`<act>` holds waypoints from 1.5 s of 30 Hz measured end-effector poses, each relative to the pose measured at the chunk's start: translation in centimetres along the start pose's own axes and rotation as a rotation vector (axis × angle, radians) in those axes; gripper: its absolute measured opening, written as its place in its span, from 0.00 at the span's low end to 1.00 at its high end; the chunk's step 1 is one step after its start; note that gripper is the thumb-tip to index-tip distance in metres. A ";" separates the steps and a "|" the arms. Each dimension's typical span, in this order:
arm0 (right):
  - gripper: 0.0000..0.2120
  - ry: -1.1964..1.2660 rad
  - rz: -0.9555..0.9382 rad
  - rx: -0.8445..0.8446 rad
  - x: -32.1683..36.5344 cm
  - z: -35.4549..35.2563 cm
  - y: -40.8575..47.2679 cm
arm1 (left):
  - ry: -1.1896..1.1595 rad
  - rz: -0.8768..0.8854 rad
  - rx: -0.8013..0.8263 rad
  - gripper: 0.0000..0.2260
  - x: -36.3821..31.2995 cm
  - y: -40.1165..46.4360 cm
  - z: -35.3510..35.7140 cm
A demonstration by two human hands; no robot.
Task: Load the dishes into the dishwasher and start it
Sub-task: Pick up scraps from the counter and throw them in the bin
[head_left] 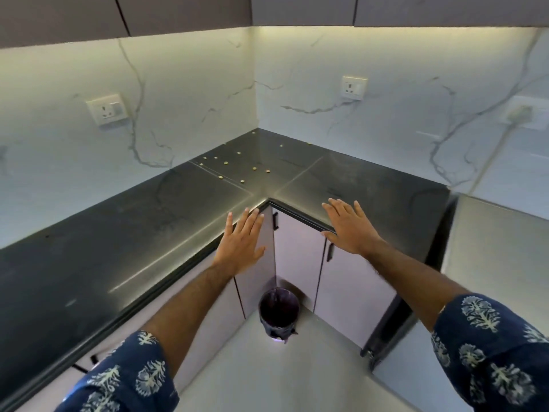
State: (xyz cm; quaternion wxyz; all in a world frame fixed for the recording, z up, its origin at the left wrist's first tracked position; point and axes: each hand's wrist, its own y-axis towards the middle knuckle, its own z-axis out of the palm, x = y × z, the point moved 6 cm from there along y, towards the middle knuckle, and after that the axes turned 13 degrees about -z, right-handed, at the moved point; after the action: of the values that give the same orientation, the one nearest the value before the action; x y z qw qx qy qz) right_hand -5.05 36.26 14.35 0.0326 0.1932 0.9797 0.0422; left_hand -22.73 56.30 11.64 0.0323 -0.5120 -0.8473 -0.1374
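Counter (89, 248) bare along both runs; only small yellow bits (237, 168) scattered in the back corner. Wall cabinets (178, 13) overhang above. Below, cabinet doors (297, 257) closed; bin (279, 310) stands in the floor corner.

Bare forearms; 2 rolled navy sleeves (127, 379) printed with pale, tree-like floral motifs

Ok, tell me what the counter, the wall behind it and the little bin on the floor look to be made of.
Counter: dark polished stone, probably granite; it mirrors the strip light and shows straight joint lines.
Wall: white glossy slab with grey veins, marble or marble-look tile; I cannot tell which.
Bin: seemingly plastic, lined with a dark bag bunched at its side.
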 end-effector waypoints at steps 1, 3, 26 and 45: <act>0.35 0.012 -0.004 -0.002 0.3 0.1 1.9 | -0.006 -0.017 0.012 0.36 1.6 1.3 0.5; 0.34 0.032 -0.028 -0.008 1.1 0.3 6.2 | -0.024 -0.039 0.040 0.36 4.3 4.0 1.7; 0.24 0.266 -0.122 0.150 -11.1 13.8 43.3 | -0.389 -0.269 0.279 0.27 12.5 35.4 19.6; 0.22 0.338 0.054 0.149 -14.1 23.1 55.4 | -0.694 -0.166 0.246 0.04 14.6 46.7 28.6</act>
State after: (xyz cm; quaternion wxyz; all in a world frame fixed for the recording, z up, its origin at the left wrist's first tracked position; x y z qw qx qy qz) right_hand 30.64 83.54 -2.64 -0.1479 0.2113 0.9662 0.0020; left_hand 13.76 96.94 -3.58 -0.2066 -0.4500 -0.8566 0.1447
